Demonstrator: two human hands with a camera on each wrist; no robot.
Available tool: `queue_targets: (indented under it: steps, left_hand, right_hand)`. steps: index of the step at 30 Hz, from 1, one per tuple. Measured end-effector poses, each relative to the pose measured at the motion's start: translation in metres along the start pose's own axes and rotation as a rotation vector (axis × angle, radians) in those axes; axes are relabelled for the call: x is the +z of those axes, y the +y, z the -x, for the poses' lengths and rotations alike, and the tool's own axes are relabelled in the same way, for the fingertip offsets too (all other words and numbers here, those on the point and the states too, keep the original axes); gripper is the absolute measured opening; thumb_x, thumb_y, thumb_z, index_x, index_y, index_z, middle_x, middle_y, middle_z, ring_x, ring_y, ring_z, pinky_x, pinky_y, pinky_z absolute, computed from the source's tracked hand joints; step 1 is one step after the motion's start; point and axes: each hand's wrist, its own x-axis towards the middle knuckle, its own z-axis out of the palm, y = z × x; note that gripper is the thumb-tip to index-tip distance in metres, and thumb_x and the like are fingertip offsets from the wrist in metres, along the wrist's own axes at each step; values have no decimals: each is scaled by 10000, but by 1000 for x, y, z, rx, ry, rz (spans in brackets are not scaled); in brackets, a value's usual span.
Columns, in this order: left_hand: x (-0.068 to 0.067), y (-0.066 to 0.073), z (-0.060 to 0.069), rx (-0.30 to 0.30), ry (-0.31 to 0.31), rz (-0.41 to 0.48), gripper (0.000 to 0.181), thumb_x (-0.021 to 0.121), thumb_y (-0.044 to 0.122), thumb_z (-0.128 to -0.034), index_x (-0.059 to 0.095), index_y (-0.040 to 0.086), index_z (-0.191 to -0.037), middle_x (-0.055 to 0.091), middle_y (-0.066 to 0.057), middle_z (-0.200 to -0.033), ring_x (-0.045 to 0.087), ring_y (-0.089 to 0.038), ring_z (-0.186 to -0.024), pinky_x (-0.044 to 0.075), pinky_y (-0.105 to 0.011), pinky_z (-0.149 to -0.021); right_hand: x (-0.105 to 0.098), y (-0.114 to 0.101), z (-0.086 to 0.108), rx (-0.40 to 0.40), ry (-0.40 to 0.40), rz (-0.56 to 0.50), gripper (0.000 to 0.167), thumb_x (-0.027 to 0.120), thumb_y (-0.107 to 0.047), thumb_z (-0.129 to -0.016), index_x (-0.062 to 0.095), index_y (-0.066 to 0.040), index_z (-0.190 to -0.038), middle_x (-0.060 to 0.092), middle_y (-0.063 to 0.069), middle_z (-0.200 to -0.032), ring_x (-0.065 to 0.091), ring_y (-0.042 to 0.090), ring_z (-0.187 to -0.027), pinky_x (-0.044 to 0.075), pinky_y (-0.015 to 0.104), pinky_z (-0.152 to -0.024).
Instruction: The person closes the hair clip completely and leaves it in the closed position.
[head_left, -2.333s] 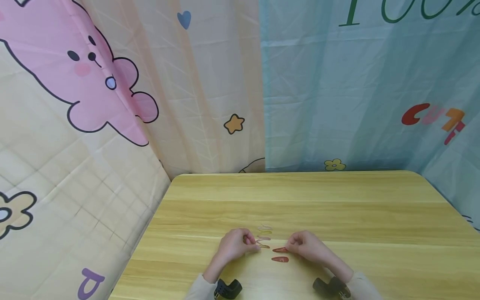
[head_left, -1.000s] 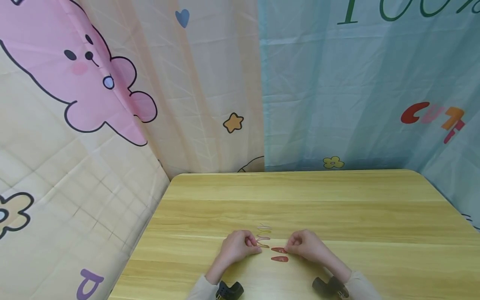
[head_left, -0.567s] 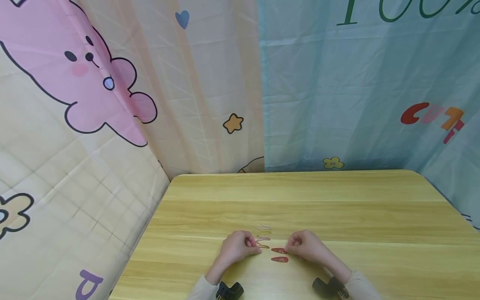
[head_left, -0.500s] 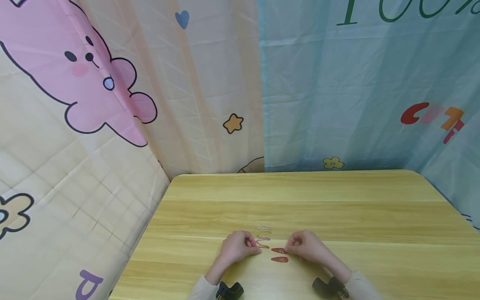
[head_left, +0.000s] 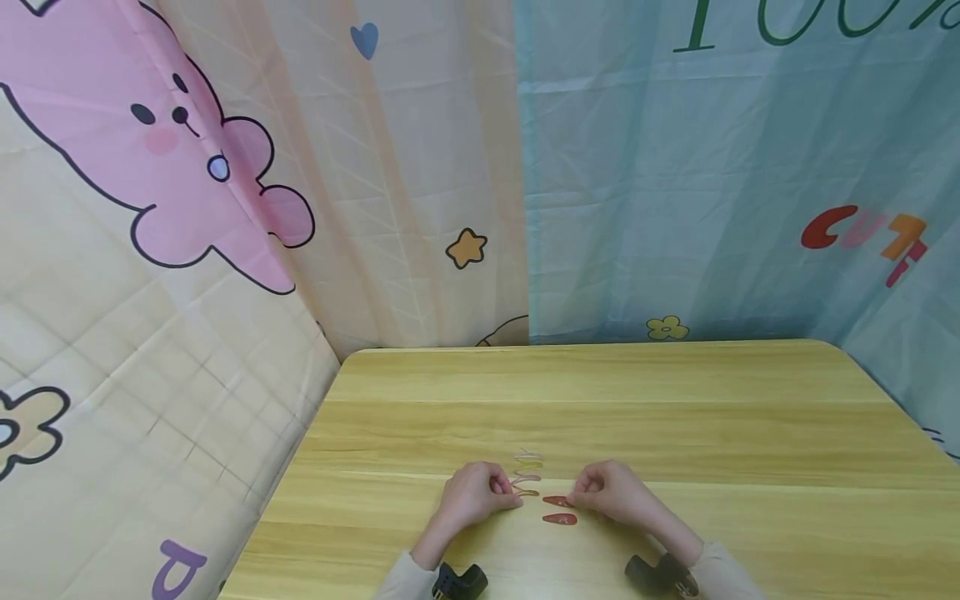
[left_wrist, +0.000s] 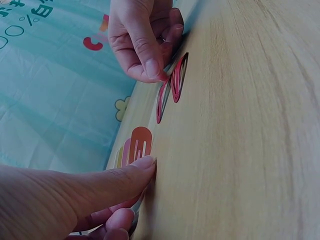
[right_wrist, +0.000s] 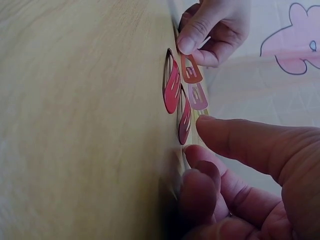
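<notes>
My left hand (head_left: 474, 493) pinches the end of an orange snap hair clip (right_wrist: 191, 70) between thumb and fingers, low over the table. Behind that clip, in a column, lie a pink hair clip (right_wrist: 198, 96) and a yellow one (head_left: 529, 464), with a pale clip (head_left: 528, 454) farthest back. To the right are two red teardrop-shaped hair clips. My right hand (head_left: 611, 492) holds the rounded end of the farther red clip (right_wrist: 184, 120) at the thumb and fingertip. The nearer red clip (head_left: 560, 518) lies just in front, untouched.
The wood-grain table (head_left: 637, 417) extends behind and to both sides of the hands. Printed curtains (head_left: 420, 167) hang around its back and sides. Each wrist wears a black camera mount (head_left: 459, 581).
The farther red clip showed a slotted outline 2.3 s ago and now looks more solid, slightly left. My left hand has shifted a little right. The last half second shows hardly any motion.
</notes>
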Motion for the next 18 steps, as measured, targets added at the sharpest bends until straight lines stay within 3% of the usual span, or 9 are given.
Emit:
queue_targets:
  steps: [18]
  left_hand:
    - [-1, 1, 0, 6, -4, -9, 248, 817, 313, -729, 605, 214, -644, 495, 143, -585, 426, -38, -519, 338, -245, -494]
  right_hand:
    - [1, 2, 0, 0, 13, 25, 174, 741, -212, -822, 633, -96, -749, 492, -52, -544, 400, 77, -437, 316, 196, -381]
